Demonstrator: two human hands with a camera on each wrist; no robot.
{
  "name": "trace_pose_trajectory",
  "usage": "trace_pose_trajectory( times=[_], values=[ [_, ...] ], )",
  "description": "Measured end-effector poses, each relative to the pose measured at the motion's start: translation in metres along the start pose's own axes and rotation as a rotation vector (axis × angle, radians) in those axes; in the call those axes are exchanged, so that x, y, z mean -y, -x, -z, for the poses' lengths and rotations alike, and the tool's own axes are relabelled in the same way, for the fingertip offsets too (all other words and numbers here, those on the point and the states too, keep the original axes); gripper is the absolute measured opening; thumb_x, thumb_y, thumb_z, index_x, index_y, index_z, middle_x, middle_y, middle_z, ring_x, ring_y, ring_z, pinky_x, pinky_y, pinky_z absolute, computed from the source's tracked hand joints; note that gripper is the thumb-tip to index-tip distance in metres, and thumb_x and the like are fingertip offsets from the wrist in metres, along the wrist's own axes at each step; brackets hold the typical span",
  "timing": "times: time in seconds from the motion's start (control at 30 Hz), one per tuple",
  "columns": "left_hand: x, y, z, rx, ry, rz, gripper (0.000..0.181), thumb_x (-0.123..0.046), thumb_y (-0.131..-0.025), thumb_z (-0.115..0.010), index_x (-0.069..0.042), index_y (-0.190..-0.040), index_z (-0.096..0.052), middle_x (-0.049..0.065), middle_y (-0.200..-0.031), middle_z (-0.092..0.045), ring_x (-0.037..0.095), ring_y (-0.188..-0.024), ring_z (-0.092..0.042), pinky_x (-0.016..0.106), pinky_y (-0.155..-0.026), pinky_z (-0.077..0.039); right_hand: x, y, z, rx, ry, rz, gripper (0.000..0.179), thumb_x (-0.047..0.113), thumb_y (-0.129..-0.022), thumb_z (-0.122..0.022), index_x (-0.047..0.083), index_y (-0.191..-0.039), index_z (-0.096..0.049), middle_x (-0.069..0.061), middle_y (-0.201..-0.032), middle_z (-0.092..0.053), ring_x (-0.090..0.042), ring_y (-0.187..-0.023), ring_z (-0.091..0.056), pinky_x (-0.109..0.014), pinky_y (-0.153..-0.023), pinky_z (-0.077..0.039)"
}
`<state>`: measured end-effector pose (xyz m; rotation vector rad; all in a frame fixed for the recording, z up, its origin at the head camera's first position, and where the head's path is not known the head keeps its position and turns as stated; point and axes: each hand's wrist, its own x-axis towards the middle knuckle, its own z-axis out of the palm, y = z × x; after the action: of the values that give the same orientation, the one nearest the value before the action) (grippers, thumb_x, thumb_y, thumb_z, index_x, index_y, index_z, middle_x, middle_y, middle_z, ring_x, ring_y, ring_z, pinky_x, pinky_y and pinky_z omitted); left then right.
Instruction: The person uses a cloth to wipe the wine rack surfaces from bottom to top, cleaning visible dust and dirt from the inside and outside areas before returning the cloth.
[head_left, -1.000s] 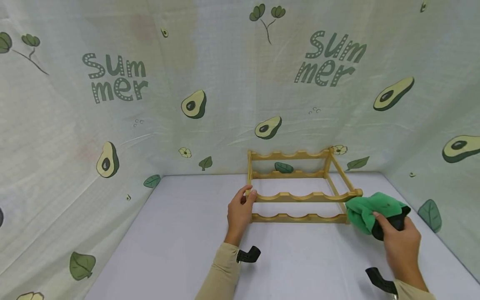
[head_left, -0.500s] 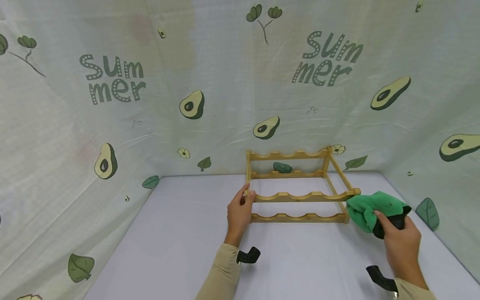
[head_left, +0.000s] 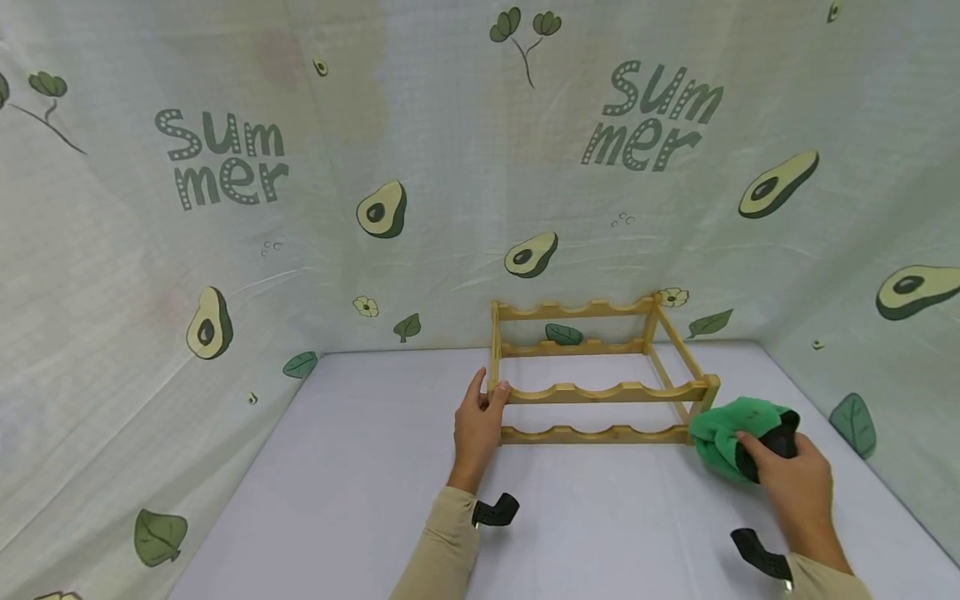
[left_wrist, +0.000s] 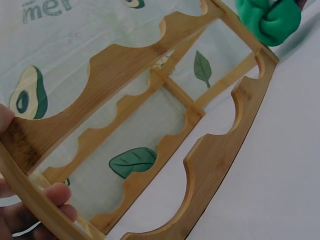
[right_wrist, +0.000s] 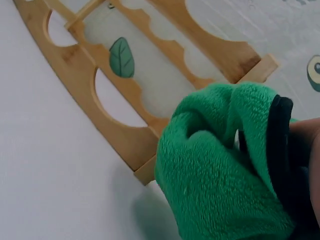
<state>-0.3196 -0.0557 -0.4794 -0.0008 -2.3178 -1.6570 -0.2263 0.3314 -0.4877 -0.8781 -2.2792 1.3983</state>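
Note:
A wooden wine rack [head_left: 600, 392] with scalloped rails stands at the back of the table. My left hand [head_left: 477, 429] grips its left front side, thumb near the upper rail's end; in the left wrist view fingertips [left_wrist: 59, 194] curl round the side post. A fluffy green cloth [head_left: 731, 431] with a black part is in my right hand [head_left: 798, 492], pinched between thumb and fingers. The cloth lies against the rack's right front post, below the upper rail's end. In the right wrist view the bunched green cloth [right_wrist: 215, 165] covers part of that corner, and most of the hand is hidden.
A white table [head_left: 360, 483] spreads beneath the rack. Close behind it hangs a pale fabric backdrop [head_left: 442, 125] printed with avocados and leaves, which also closes off both sides. Black camera mounts [head_left: 497, 510] sit on both wrists.
My right hand and the green cloth have moved down and slightly left along the rack's right front post. The left hand keeps its grip, and the rack stays in place.

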Motion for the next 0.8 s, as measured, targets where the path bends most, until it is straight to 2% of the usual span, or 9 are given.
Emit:
trace_pose_trajectory(
  times=[0.23, 0.4, 0.6, 0.8],
  values=[
    [-0.003, -0.001, 0.004, 0.029, -0.026, 0.000, 0.061, -0.062, -0.096, -0.055, -0.030, -0.148, -0.052, -0.006, -0.097, -0.069, 0.014, -0.090, -0.061, 0.038, -0.075, -0.046, -0.009, 0.002, -0.005, -0.087, 0.226, 0.185, 0.064, 0.035, -0.091, -0.070, -0.013, -0.128, -0.049, -0.039, -0.124, -0.053, -0.054, -0.113, -0.051, -0.062, -0.089, -0.039],
    [-0.005, -0.004, 0.003, 0.049, -0.040, 0.016, 0.058, -0.059, -0.096, -0.057, -0.031, -0.147, -0.053, -0.006, -0.098, -0.068, 0.014, -0.090, -0.060, 0.037, -0.074, -0.046, -0.008, 0.006, -0.009, -0.109, 0.338, 0.252, 0.055, 0.027, -0.088, -0.072, -0.012, -0.122, -0.052, -0.038, -0.112, -0.056, -0.054, -0.102, -0.054, -0.063, -0.076, -0.041],
    [-0.011, -0.004, 0.003, 0.027, -0.092, 0.041, 0.067, -0.071, -0.091, -0.053, -0.035, -0.147, -0.053, -0.004, -0.105, -0.070, 0.016, -0.093, -0.061, 0.041, -0.075, -0.045, -0.006, 0.010, -0.015, -0.134, 0.315, 0.285, 0.053, 0.026, -0.088, -0.071, -0.013, -0.119, -0.053, -0.037, -0.110, -0.057, -0.054, -0.101, -0.055, -0.062, -0.076, -0.042],
    [-0.006, -0.004, 0.001, 0.016, -0.117, 0.059, 0.069, -0.074, -0.090, -0.052, -0.035, -0.146, -0.053, -0.006, -0.102, -0.072, 0.017, -0.100, -0.064, 0.045, -0.078, -0.045, -0.010, 0.012, -0.016, -0.150, 0.248, 0.275, 0.052, 0.029, -0.091, -0.071, -0.013, -0.115, -0.054, -0.037, -0.111, -0.058, -0.054, -0.103, -0.056, -0.062, -0.080, -0.041]
  ],
)
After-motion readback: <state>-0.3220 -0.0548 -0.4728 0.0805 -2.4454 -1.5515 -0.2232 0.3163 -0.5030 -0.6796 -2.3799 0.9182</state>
